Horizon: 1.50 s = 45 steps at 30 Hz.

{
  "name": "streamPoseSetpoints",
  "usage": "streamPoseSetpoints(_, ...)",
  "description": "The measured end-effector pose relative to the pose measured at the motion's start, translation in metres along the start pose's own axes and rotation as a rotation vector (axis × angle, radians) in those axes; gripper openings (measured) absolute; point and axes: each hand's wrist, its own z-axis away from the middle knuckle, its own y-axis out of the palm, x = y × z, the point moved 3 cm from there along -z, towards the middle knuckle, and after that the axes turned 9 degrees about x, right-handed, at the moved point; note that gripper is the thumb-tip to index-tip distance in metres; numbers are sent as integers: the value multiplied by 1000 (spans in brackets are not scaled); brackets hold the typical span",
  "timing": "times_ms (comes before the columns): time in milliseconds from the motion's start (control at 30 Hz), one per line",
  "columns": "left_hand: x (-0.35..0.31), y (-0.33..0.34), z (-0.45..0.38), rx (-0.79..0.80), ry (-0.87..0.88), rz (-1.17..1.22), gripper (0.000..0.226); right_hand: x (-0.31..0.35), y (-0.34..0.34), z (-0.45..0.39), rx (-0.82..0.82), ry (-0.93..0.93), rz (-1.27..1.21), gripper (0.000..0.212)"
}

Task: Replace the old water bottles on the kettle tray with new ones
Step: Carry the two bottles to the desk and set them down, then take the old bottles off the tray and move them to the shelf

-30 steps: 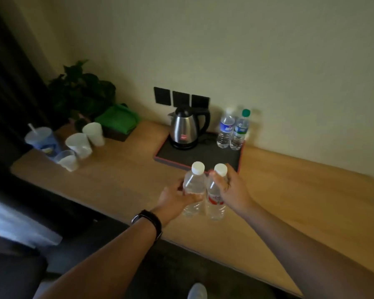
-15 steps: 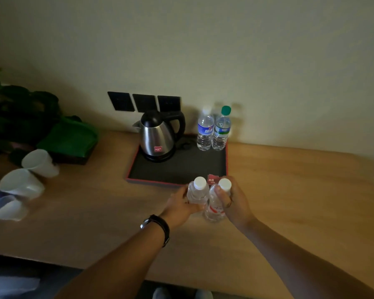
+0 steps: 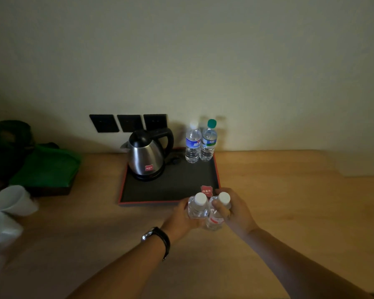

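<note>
Two white-capped bottles stand side by side, pressed together, long axes near vertical with caps up, just off the near right corner of the kettle tray [image 3: 125, 186]. The left hand [image 3: 183, 219] wraps the left new bottle [image 3: 198, 207]; the right hand [image 3: 235, 212] curls around the right new bottle [image 3: 215, 220]. At the tray's far right corner, the blue-label old bottle [image 3: 192, 145] and green-capped old bottle [image 3: 208, 143] stand upright, touching, right of the kettle [image 3: 146, 157], on the wooden surface [image 3: 289, 201].
</note>
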Motion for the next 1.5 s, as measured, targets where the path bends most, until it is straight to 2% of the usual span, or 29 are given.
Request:
streamPoseSetpoints(133,-23,-16,2,-6,26,-203,107,20,-10,-8,13,-4,36,7)
streamPoseSetpoints(300,-79,-41,13,13,76,-461,102,51,-32,-29,88,-42,169,23)
streamPoseSetpoints(433,-144,-66,26,-10,165,-541,111,99,-62,-52,82,-150,260,30)
streamPoseSetpoints(500,-183,-80,32,-57,242,-576,98,124,-78,-66,78,-200,306,29)
streamPoseSetpoints(567,-221,-97,38,-171,321,-622,80,150,-96,-81,66,-246,351,32)
streamPoseSetpoints(700,-289,-127,49,-350,429,-731,61,208,-128,-103,6,-350,445,32)
streamPoseSetpoints(900,-357,-153,65,-457,544,-860,48,275,-168,-128,-78,-425,551,35)
streamPoseSetpoints(1100,-396,-164,71,-573,675,-950,53,302,-194,-143,-161,-471,644,49)
streamPoseSetpoints(1233,-406,-166,62,-601,702,-978,62,302,-198,-153,-186,-481,672,58)
streamPoseSetpoints(1500,-373,-153,13,-602,702,-1065,85,255,-178,-173,-136,-471,689,69)
